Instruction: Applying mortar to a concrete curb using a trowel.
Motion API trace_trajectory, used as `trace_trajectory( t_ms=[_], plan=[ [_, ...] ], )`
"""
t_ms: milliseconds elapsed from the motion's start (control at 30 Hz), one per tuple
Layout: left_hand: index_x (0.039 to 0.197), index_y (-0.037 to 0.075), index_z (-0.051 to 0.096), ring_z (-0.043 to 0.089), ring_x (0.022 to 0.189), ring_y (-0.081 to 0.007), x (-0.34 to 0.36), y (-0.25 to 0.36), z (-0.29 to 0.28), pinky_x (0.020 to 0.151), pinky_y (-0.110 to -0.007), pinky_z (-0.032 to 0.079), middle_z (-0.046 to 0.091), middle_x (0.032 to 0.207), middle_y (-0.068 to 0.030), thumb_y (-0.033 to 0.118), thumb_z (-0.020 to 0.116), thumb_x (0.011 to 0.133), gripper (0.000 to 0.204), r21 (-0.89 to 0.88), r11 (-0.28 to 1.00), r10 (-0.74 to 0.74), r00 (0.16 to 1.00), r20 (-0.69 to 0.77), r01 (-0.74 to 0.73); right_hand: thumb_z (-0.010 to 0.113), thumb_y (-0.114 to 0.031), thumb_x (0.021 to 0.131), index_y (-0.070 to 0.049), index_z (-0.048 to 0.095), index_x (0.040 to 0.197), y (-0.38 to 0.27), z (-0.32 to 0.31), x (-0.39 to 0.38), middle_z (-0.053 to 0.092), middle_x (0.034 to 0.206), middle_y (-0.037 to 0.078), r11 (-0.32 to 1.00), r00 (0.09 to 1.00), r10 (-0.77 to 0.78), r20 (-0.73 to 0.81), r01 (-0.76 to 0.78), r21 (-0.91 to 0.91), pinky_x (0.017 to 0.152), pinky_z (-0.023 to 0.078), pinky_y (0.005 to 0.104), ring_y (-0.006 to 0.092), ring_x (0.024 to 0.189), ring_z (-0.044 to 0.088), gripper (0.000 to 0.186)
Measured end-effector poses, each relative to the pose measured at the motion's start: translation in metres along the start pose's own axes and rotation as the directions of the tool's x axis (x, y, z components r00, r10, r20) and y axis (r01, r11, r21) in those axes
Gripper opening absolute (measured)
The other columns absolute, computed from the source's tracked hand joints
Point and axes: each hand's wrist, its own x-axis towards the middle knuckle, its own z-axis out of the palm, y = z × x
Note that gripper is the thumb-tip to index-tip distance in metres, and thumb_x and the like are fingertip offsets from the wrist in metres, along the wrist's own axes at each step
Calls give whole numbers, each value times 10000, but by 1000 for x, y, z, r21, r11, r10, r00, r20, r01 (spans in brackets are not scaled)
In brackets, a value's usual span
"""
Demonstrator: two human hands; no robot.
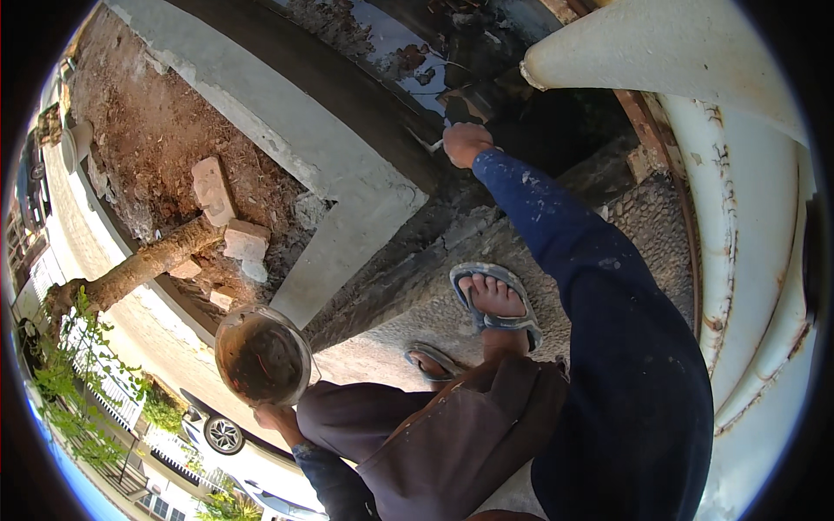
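Observation:
At the lower left, my left hand point(276, 421) is closed at the near side of a round bucket point(228, 366), holding it tilted so its opening shows. Dark residue coats the inside of the bucket. My right hand point(466, 143) reaches forward over a dark, wet pit point(539, 130), its fingers wrapped round something with a pale, narrow end. Shadow hides the far part of that object, and its kind cannot be told. Beside the hand runs a concrete ledge point(365, 174), with dark damp cement on its inner face point(347, 95).
Large white pipes point(625, 48) with rust stains stand on the right. Left of the ledge, broken bricks point(213, 187) and a tree trunk point(156, 260) sit in a soil bed. My sandalled foot point(495, 300) rests on rough paving. A parked car point(221, 434) stands beyond.

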Motion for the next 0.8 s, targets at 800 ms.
trace_trajectory(
  t_ms=[800],
  plan=[
    [871, -90, 544, 576, 703, -288, 31, -17, 54, 638, -425, 509, 576, 838, -174, 5, 507, 659, 234, -880, 439, -291, 955, 53, 182, 596, -128, 795, -65, 665, 982, 42, 9, -4, 677, 978, 169, 998, 999, 47, -21, -46, 33, 790, 525, 432, 336, 943, 655, 208]
  ],
)
